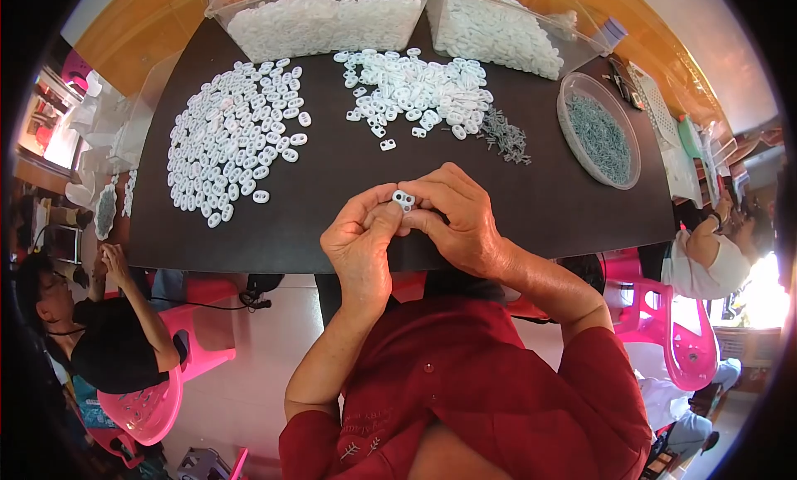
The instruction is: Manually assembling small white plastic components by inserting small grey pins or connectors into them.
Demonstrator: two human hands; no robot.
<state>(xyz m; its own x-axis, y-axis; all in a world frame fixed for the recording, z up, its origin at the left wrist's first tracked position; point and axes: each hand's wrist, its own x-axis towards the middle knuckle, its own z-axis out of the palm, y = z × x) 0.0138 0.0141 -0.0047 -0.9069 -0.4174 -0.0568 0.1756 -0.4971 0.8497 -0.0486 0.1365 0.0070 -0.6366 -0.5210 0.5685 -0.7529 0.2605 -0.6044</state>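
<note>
A small white oval plastic piece with two dark holes (403,199) is pinched in front of me above the near part of the table. My left hand (359,238) grips it from the left, thumb across its lower edge. From the right, the fingertips of my right hand (458,217) close on the same piece. Whether a screw also sits between the fingers is hidden. Beyond my hands lies a heap of white plastic pieces (415,86), and grey screws (505,137) spill at its right edge. To the left, similar oval pieces (228,140) form a wide spread.
Two clear bins, a left one (217,15) and a right one (581,42), stand at the back, full of white pieces. A round tub (562,107) of screws sits at the right, near a dark hand tool (623,86). People sit on both sides by pink chairs (145,409).
</note>
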